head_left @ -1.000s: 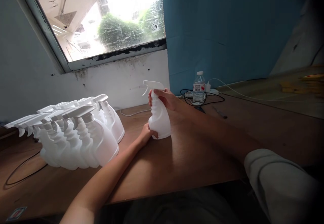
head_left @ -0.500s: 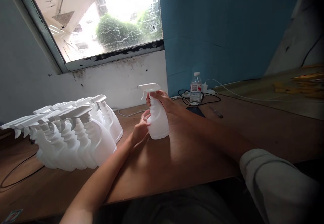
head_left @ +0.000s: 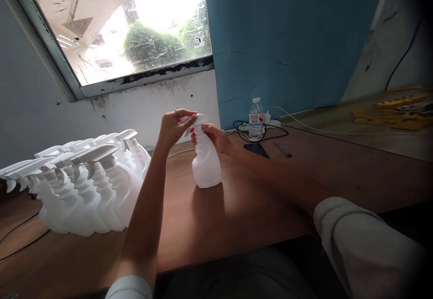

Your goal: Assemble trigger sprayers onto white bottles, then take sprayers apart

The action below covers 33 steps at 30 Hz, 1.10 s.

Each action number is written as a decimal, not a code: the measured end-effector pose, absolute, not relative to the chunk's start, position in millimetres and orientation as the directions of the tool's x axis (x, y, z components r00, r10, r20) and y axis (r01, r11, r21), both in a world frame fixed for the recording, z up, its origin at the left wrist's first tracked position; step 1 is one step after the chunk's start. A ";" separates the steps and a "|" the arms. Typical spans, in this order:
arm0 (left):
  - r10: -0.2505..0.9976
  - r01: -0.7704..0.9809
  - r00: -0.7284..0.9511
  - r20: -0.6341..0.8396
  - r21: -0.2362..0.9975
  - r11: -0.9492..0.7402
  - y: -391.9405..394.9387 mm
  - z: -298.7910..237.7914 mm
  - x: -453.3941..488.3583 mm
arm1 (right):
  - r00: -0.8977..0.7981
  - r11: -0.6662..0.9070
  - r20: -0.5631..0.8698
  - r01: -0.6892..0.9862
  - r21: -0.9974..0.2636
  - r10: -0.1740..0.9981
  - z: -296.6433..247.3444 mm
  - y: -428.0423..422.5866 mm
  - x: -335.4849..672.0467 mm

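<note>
A white spray bottle [head_left: 207, 166] with a trigger head stands upright on the brown table, in front of me. My left hand [head_left: 175, 125] grips the trigger head from the left, thumb and fingers closed over its nozzle end. Around the neck, just under the head, the fingers of my right hand [head_left: 215, 137] are closed from the right. Part of the trigger is hidden behind the left hand. To the left, several more white spray bottles [head_left: 118, 190] stand packed in rows, their nozzles pointing left; my left forearm passes in front of their right edge.
A labelled water bottle [head_left: 256, 119] stands at the back by a black cable and a white charger [head_left: 267, 117]. A dark phone [head_left: 256, 150] and a small knife-like tool [head_left: 282, 149] lie nearby. Yellow items [head_left: 392, 116] are at the far right. Behind are a window and blue curtain [head_left: 287, 42].
My left hand has risen from the bottle's lower body to its trigger head. The right hand stays at the neck. The view has shifted slightly.
</note>
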<state>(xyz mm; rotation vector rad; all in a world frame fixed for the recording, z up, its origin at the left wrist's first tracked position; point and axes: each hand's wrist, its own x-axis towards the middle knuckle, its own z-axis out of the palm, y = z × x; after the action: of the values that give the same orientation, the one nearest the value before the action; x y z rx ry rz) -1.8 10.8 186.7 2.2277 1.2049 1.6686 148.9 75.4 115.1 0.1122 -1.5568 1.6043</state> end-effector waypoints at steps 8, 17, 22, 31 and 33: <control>0.653 0.392 0.131 0.746 0.566 -0.725 13.6 181.9 -8.0 | -0.597 0.218 0.608 -0.597 -0.773 0.523 117.9 71.1 147.7; 0.653 0.359 0.142 0.744 0.576 -0.734 15.1 181.1 -9.4 | -0.625 0.214 0.598 -0.580 -0.786 0.502 120.5 68.9 147.9; 0.654 0.346 0.152 0.741 0.580 -0.737 14.5 180.8 -9.1 | -0.601 0.243 0.583 -0.553 -0.797 0.547 121.0 70.1 147.7; 0.662 0.346 0.154 0.734 0.587 -0.732 15.2 180.3 -9.3 | -0.642 0.250 0.571 -0.525 -0.814 0.512 122.2 70.3 147.8; 0.662 0.352 0.157 0.733 0.585 -0.731 15.6 180.1 -9.7 | -0.645 0.230 0.590 -0.557 -0.798 0.486 121.6 71.1 147.8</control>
<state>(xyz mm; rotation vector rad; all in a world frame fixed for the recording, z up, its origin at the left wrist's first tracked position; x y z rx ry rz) -9.7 15.6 180.1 2.1601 0.9790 1.5996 147.8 71.1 121.6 0.0670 -1.6591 1.5535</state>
